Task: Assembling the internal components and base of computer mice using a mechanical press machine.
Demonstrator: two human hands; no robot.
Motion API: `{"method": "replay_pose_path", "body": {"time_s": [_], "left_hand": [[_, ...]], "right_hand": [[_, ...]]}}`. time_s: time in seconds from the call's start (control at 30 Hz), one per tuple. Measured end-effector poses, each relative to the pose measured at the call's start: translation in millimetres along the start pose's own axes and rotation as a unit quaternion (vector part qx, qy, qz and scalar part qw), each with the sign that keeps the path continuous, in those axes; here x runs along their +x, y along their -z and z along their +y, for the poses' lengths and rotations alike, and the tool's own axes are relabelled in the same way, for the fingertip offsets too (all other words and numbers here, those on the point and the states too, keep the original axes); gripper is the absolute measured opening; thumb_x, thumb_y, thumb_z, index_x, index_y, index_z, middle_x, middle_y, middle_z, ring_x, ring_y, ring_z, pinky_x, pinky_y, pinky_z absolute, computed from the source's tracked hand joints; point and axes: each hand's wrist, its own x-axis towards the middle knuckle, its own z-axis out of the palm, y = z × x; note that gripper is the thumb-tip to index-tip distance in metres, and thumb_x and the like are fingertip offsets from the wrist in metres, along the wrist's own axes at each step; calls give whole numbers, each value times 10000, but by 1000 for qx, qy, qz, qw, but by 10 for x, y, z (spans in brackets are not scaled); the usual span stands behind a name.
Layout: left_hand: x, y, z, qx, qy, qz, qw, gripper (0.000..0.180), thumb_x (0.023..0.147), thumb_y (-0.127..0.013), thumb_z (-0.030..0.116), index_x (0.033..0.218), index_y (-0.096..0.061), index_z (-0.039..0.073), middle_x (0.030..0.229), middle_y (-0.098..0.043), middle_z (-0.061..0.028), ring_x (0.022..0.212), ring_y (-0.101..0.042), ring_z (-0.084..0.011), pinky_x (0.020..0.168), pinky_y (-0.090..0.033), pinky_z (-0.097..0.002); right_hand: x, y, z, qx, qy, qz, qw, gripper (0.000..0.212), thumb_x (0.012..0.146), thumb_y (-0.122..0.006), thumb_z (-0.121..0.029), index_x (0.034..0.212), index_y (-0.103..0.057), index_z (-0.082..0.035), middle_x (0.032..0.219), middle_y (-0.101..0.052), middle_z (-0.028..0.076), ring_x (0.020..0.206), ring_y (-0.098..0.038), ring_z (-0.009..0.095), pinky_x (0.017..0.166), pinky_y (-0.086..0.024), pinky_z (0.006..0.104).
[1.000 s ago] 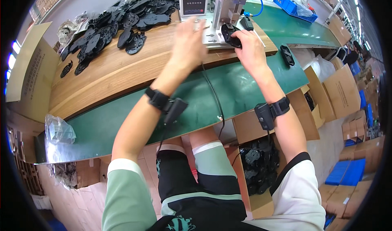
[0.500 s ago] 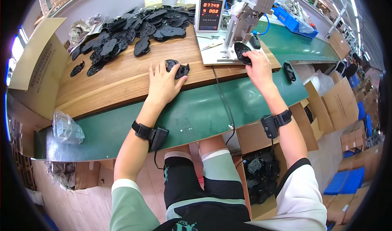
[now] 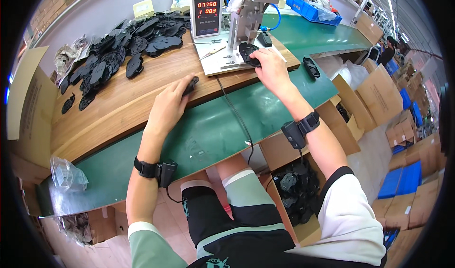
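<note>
My right hand [image 3: 272, 69] pinches a black oval plastic part [image 3: 248, 54] by its near edge. That part sits at the foot of a metal bench press [image 3: 244, 24], over its white base plate [image 3: 220, 68]; whether it touches the plate I cannot tell. My left hand [image 3: 167, 103] is closed round a smaller-looking black plastic part [image 3: 191, 85] near the front edge of the wooden board [image 3: 137, 95]. The fingers hide most of that part. Tweezers [image 3: 212, 53] lie on the base plate to the left of the press.
A large pile of black plastic parts [image 3: 135, 38] covers the board's back left. Beside the press stands a white box with a red digital display [image 3: 206, 16]. A black cable [image 3: 232, 109] crosses the green table [image 3: 208, 128]. One black part [image 3: 311, 67] lies at the right; an open carton [image 3: 35, 97] stands left.
The view has swung to the right. My left hand, spread over a black part before, now has its fingers drawn round one. My right hand still holds its part by the press. The display digits changed.
</note>
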Motion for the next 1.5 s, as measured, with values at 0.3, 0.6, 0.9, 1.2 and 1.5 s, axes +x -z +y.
{"method": "replay_pose_path", "body": {"time_s": [0.3,0.6,0.9,1.2,1.5], "left_hand": [[441,-456,457,73,-157,54,983,526,901,-633,-84,1394,-642,97,1361,-696,-224,1306,-655,-403,1079,-563,-487],[1379,-1291,970,263,-194,49,944,438,948,-602,30,1380,-597,106,1382,-675,-262,1369,-610,-407,1176,-464,-511],[1441,-1356,927,248,-146,41,957,295,942,-606,27,1230,-620,86,1256,-705,-257,1198,-691,-394,1016,-550,-473],[1452,-1312,809,181,-200,54,961,417,930,-565,-43,1343,-563,10,1163,-717,-238,1091,-704,-422,957,-558,-494],[1474,-1264,893,68,-136,25,988,768,799,-774,-66,1493,-450,-8,1359,-508,-305,1052,-715,-480,840,-628,-513]], "right_hand": [[-545,401,-11,264,-221,150,927,261,902,-692,39,1146,-712,-49,1129,-700,117,1054,-691,254,885,-567,364],[-4912,981,186,76,-569,217,789,237,1020,-608,-35,1249,-623,26,1149,-674,144,1111,-647,259,1034,-496,395],[-6918,997,-391,-161,-719,-131,663,468,896,-706,-140,1347,-609,-64,1321,-640,214,1279,-573,425,1099,-436,514],[-2911,795,-423,67,-335,85,936,473,892,-688,-39,1363,-649,-52,1451,-612,172,1372,-550,389,1176,-402,497],[-255,-231,88,-22,-46,35,998,527,803,-748,-23,1315,-621,-40,1307,-651,152,1266,-601,350,1061,-477,504]]}}
